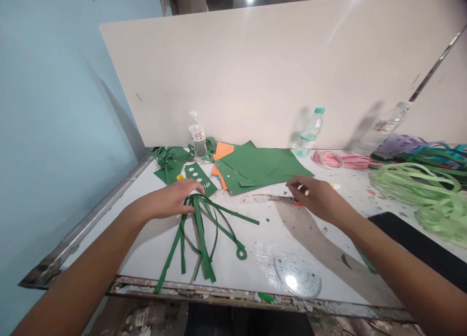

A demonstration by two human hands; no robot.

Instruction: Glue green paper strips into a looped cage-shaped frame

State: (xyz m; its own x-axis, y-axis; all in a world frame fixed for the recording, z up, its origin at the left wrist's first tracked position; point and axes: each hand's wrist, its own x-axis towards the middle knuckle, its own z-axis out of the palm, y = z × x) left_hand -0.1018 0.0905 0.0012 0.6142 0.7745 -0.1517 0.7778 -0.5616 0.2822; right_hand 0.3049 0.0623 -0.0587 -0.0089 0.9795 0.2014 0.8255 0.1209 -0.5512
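My left hand [182,196] is at the top of a bundle of green paper strips [204,248], its thumb and fingers around the gathered end. The strips fan out over the white table toward the front edge, and one ends in a small ring. To the right, my right hand [304,187] hovers with curled fingers just above a pair of scissors [288,199] with a red part on the handle; whether it touches them is hidden. Green paper sheets [262,166] lie between and behind my hands, beside a green strip with round holes [199,178].
Water bottles [198,137] [310,133] stand along the white panel [255,78]. Pink strips [350,161], a tape roll [330,159] and light green strips [419,185] lie right. A black flat object [412,243] is beside my right forearm; a clear protractor [298,277] lies near the front edge.
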